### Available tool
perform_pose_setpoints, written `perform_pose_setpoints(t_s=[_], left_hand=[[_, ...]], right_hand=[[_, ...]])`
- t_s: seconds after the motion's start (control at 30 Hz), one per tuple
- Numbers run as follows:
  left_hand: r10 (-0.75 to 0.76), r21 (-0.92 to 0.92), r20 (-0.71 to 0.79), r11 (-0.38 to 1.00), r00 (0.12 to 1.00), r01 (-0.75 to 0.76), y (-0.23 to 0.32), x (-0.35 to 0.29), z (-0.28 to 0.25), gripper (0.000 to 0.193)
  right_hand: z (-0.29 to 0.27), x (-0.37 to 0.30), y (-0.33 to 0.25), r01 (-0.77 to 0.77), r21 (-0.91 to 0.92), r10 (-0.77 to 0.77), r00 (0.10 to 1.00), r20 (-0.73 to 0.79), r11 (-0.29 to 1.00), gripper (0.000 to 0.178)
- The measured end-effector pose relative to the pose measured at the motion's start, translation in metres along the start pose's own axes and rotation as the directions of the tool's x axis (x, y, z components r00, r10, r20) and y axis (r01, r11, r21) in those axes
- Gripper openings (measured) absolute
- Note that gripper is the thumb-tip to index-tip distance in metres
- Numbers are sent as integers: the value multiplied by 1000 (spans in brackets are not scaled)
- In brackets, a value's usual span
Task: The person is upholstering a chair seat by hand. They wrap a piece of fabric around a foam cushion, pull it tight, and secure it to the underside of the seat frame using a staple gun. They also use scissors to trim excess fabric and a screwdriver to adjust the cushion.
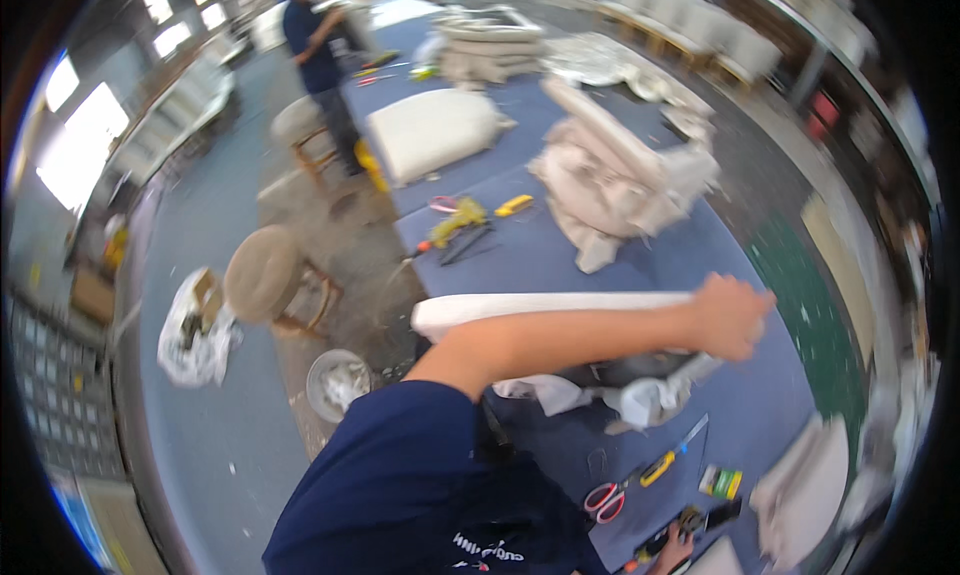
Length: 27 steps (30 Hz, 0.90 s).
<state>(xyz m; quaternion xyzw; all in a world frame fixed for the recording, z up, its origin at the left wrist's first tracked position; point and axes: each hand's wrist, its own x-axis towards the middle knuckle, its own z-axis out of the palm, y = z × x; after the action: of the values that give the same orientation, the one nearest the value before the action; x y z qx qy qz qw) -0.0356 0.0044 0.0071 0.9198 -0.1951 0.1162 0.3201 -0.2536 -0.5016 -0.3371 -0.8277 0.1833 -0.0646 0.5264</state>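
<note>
My left arm reaches across to the right. Its hand (730,317) is closed at the right end of a white fabric-covered frame (560,307), slightly blurred. Loose white fabric (648,400) hangs around the frame's dark inner side, nearer to me. Low at the right, my right hand (677,549) is partly cut off by the picture's edge, its fingers around a black hand tool (690,521) whose kind I cannot make out. Close by lie red-handled scissors (605,500), a yellow-handled screwdriver (658,468) and a small yellow-green box (720,481).
Further along the blue table (480,275) lie a yellow-green staple gun (460,223), a yellow cutter (514,206), a white cushion (432,133) and heaped beige covers (610,180). Left on the floor are a round stool (265,273) and bucket (338,385). A person (318,60) stands beyond.
</note>
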Motion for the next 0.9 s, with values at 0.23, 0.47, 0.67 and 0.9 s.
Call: perform_pose_setpoints(t_s=[0.23, 0.47, 0.67, 0.9], left_hand=[[-17, 112, 7, 994, 1000, 16, -5, -5, -6, 42], [65, 141, -36, 988, 997, -59, 8, 3, 4, 37], [123, 200, -70, 974, 990, -106, 2, 0, 5, 39], [119, 157, -31, 981, 992, -113, 0, 0, 7, 40]], right_hand=[[120, -21, -208, -210, 365, 159, 973, 165, 907, 16], [150, -2, -370, 334, 381, -386, 920, 69, 862, 17], [177, -9, -395, 409, 253, -448, 886, 121, 876, 22], [181, -1, -383, 480, 63, -484, 871, 89, 875, 24]])
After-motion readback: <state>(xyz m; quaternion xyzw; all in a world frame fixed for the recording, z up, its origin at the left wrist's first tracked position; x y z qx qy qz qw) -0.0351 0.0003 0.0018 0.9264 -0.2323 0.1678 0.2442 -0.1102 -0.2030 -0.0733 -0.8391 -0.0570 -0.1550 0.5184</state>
